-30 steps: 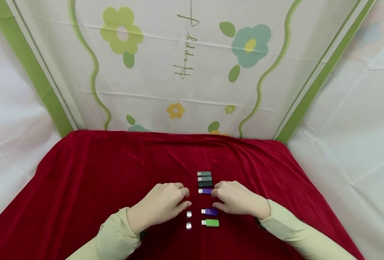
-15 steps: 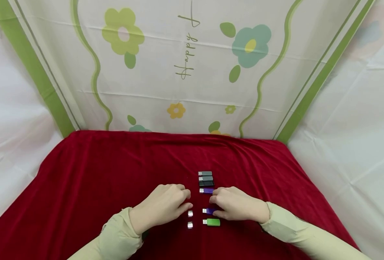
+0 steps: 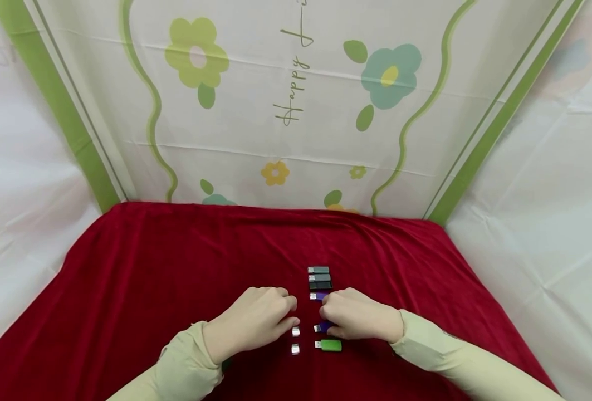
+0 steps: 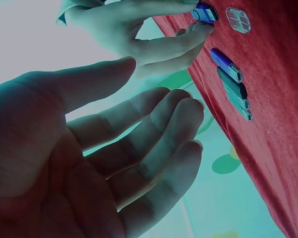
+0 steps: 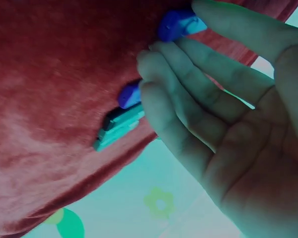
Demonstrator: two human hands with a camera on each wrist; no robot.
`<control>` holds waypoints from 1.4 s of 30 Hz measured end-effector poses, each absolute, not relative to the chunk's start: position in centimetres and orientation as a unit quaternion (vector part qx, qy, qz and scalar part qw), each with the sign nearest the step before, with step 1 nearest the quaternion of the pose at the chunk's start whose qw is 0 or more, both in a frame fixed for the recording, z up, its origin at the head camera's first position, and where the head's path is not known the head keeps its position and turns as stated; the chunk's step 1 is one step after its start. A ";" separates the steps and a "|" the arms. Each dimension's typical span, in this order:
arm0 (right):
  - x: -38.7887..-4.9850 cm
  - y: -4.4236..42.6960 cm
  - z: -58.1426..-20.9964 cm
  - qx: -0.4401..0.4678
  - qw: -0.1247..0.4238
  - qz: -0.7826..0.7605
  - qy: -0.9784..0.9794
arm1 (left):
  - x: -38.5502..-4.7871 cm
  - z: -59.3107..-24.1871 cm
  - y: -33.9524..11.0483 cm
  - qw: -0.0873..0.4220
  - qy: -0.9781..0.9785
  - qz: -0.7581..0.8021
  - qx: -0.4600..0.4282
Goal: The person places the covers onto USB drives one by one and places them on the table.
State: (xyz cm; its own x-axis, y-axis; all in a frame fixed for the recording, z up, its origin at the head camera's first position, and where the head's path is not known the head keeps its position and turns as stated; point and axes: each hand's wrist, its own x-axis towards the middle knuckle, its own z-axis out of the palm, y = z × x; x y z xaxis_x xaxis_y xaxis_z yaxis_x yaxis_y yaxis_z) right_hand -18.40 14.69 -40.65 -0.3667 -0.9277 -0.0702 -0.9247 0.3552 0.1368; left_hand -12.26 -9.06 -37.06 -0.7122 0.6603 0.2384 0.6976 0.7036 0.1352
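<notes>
My right hand (image 3: 358, 314) pinches the nearer purple USB stick (image 5: 175, 24) between thumb and fingertips; the stick's metal plug (image 3: 317, 328) points left and looks slightly tilted. Partly behind the same hand, in the head view, lies a second purple USB stick (image 3: 317, 296). A green USB stick (image 3: 331, 346) lies just in front of that hand. To the left, my left hand (image 3: 253, 317) hovers with relaxed fingers and holds nothing, as its palm (image 4: 44, 163) shows in the left wrist view. Close to its thumb is a small clear cap (image 3: 296, 332), with another clear cap (image 3: 296, 350) nearer me.
Beyond the purple sticks lie two grey USB sticks, one farther grey stick (image 3: 318, 270) and one nearer grey stick (image 3: 319, 278), beside a black piece (image 3: 321, 285). A red velvet cloth (image 3: 175, 267) covers the table. A white flowered curtain (image 3: 255, 128) stands behind it.
My right hand has moved left and slightly toward me, and now pinches the nearer purple stick, whose plug has tilted. The left hand has stayed nearly still; the head view has shifted slightly.
</notes>
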 end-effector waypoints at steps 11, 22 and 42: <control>-18.8 13.1 -39.6 0.574 -0.010 -0.116 -0.810 | -12.1 -37.2 -9.0 0.088 -0.918 -0.106 -0.371; -19.1 13.8 -38.0 0.553 -0.027 -0.012 -0.833 | -12.0 -37.2 -8.8 0.071 -0.921 -0.109 -0.368; -18.4 15.0 -32.9 0.511 0.018 0.103 -0.853 | -12.6 -38.8 -8.5 0.017 -0.929 -0.091 -0.359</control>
